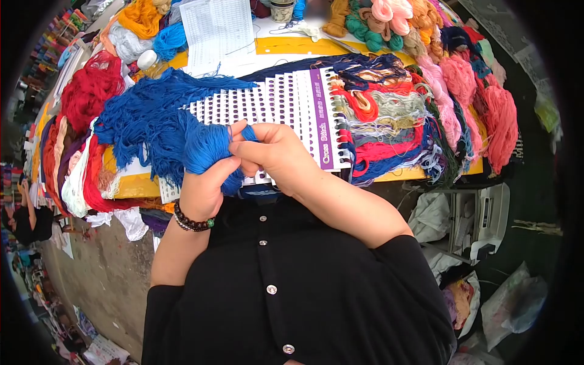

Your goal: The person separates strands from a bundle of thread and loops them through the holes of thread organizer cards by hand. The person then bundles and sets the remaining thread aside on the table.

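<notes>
A bundle of blue embroidery thread [210,146] is gripped in my left hand [204,188], its strands looped over the fingers. My right hand [271,149] is closed in a pinch on a small end of the same blue thread, close beside the left fingers. Behind and left of them spreads a large loose heap of blue thread [143,118]. Under my hands lie white cards with punched holes [274,97], edged by a purple "Cross Stitch" strip [320,115]. Multicoloured threads [386,121] hang from the holes at the right end.
Red thread [91,88] lies at the left, pink skeins [499,128] at the right. A printed chart sheet [218,30], a white-lidded jar [149,62] and a cup [282,10] stand toward the back. Scissors [340,42] lie near the yellow table edge. A white cabinet [480,213] is at right.
</notes>
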Motion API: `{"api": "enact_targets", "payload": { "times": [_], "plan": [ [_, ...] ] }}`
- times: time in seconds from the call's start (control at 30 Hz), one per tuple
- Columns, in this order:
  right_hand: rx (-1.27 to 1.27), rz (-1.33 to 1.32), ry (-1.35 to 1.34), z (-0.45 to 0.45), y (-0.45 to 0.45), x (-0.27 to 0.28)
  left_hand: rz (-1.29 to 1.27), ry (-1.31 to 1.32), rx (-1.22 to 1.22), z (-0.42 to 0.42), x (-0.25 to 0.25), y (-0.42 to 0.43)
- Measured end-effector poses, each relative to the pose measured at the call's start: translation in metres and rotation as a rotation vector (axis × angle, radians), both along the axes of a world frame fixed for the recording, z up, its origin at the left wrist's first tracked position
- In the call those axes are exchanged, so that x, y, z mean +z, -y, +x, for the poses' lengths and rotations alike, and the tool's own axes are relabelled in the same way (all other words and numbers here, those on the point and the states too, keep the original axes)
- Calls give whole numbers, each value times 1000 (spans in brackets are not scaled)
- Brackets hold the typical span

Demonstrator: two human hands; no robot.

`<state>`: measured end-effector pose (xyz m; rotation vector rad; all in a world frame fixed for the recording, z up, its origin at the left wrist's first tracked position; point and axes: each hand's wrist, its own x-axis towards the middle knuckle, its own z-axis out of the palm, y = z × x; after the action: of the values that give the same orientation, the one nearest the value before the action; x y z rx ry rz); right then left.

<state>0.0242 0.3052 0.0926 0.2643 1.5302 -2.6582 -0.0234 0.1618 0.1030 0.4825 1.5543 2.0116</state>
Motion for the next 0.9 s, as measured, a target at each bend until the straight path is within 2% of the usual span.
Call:
{"api": "enact_targets", "payload": {
  "times": [0.27,0.57,0.67,0.73,0.8,0.83,0.9],
  "plan": [
    [-11,-175,-26,6,0,7,13,174,-56,-3,8,3],
    [-11,-232,-26,4,-2,-1,6,73,34,-5,-1,6],
    [-6,-235,-37,3,-4,-2,25,30,-13,-12,-6,13],
    [-3,-229,-49,2,-6,-1,57,102,-8,-10,-1,11],
    [-70,-457,-46,0,-8,5,148,212,23,-11,-3,12],
    [-204,-599,74,1,-7,14,207,250,50,-14,-6,13],
    [-121,-564,28,-2,-15,1,205,220,-17,-17,-7,17]
  ]
}}
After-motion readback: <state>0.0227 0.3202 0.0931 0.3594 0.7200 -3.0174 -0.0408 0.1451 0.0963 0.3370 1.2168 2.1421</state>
